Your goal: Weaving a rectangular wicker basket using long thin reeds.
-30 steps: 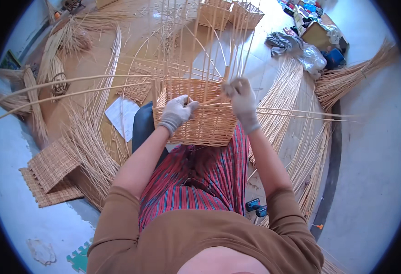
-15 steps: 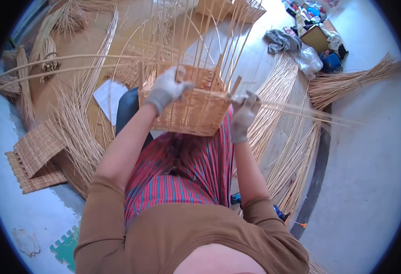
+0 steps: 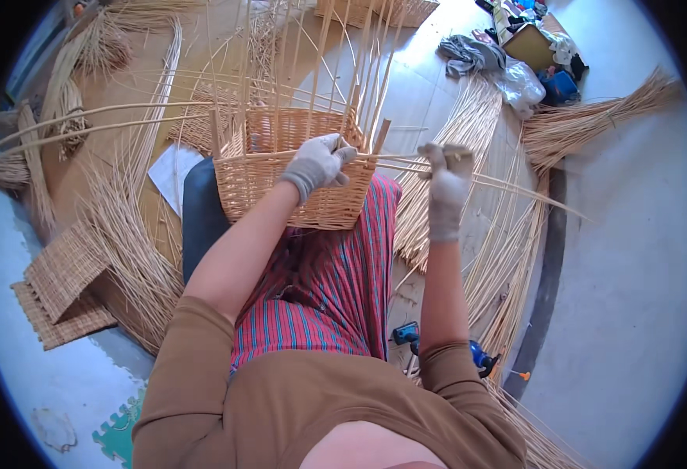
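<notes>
A half-woven wicker basket (image 3: 288,191) rests on my lap, with tall upright stakes (image 3: 320,70) rising from it. My left hand (image 3: 320,162), in a pale work glove, is closed at the front rim near the right corner, fingers pinched on the weaving there. To the right of the basket, my gloved right hand (image 3: 446,184) is closed around long thin cane strands (image 3: 406,160) that run out from that corner. Their loose ends trail past the hand to the right. Two more long canes (image 3: 109,113) stick out leftward from the basket's far-left side.
Loose cane bundles lie on the left (image 3: 124,258) and the right (image 3: 460,133). Woven panels (image 3: 66,270) are stacked at left. A blue power tool (image 3: 480,358) is near my right elbow. Bags and cloths (image 3: 515,78) pile up at the far right.
My left hand has slid rightward along the rim toward the corner. The right hand has moved right, away from the basket, with the strands. The basket appears farther left in view.
</notes>
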`<action>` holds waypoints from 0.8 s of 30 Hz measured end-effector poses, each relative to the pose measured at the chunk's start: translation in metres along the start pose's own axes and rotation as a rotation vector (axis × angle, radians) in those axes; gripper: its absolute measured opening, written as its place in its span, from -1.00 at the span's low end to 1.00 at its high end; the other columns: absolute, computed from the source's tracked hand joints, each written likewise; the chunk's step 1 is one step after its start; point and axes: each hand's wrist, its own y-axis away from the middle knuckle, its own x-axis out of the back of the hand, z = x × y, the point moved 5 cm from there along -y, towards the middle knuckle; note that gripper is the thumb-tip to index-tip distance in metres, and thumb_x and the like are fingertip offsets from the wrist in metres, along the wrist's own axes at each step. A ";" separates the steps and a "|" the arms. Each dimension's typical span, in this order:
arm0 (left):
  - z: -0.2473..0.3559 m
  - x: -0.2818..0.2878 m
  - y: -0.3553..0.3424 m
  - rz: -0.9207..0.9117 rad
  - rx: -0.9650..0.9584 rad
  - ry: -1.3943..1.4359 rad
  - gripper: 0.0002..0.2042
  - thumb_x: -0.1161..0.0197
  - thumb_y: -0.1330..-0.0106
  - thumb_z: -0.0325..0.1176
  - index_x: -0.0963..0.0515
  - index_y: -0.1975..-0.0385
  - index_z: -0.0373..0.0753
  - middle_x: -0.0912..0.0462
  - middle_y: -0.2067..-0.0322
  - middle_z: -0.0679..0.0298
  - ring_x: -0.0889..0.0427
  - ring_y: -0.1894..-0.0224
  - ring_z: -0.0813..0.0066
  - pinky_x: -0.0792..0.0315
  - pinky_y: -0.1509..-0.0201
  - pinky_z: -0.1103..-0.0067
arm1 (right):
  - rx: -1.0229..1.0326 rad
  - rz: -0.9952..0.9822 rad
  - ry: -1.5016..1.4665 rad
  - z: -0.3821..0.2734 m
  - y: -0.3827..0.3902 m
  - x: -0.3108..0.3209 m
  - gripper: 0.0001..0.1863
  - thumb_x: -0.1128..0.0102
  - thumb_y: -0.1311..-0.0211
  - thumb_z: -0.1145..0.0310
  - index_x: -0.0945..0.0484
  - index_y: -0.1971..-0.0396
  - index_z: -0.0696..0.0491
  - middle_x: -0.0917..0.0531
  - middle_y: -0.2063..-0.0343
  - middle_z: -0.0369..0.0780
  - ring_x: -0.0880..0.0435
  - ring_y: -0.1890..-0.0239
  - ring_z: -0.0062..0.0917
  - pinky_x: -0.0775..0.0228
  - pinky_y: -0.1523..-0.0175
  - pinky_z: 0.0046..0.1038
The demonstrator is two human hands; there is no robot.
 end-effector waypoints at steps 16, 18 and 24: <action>0.081 -0.022 0.077 0.703 -1.089 -0.842 -0.36 -0.34 -0.21 -0.30 -0.30 -0.32 -0.19 -0.60 0.03 0.15 -0.53 -0.11 0.17 -0.36 -0.19 0.26 | 0.222 0.176 -0.132 0.027 -0.063 0.031 -0.81 0.21 -0.49 0.48 -0.28 -0.02 -0.02 -0.39 0.59 -0.35 -0.46 0.53 -0.60 -0.60 0.25 -0.35; 0.058 -0.041 0.053 0.540 -1.015 -0.940 -0.17 -0.35 -0.22 -0.18 -0.07 -0.45 -0.22 -0.60 0.08 0.12 -0.57 0.01 0.17 -0.36 -0.15 0.27 | 0.101 0.171 -0.060 0.024 -0.066 0.020 -0.85 0.13 -0.49 0.40 -0.32 0.03 0.05 -0.53 0.58 -0.25 -0.59 0.51 -0.48 -0.57 0.28 -0.35; 0.035 -0.023 0.020 0.482 -0.617 -0.973 -0.01 -0.43 -0.10 0.03 -0.03 -0.47 -0.22 -0.70 0.29 0.05 -0.67 0.21 0.10 -0.45 0.05 0.25 | 0.755 0.099 0.692 -0.032 0.035 -0.026 -0.84 -0.17 -0.22 0.48 -0.64 0.22 0.06 -0.66 0.40 -0.05 -0.68 0.31 -0.16 -0.50 0.17 -0.24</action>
